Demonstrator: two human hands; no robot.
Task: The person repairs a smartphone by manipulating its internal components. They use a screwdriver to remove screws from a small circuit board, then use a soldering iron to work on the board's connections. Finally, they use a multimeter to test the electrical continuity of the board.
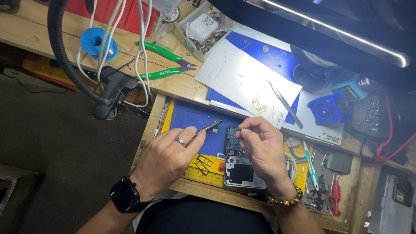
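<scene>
Fingertips of the left hand pinch a slim dark tool over the blue work mat in the desk's open drawer. The right hand, fingers curled together on something too small to identify, partly hides an opened phone near the drawer's front edge.

Wooden workbench with lower wooden tray shelf under both hands. Blue-and-yellow work mat on tray, beneath left hand. Opened phone on mat, under right hand. Beyond hands: white cloth with tweezers. Far beyond left hand: green-handled cutters, blue solder spool.
</scene>
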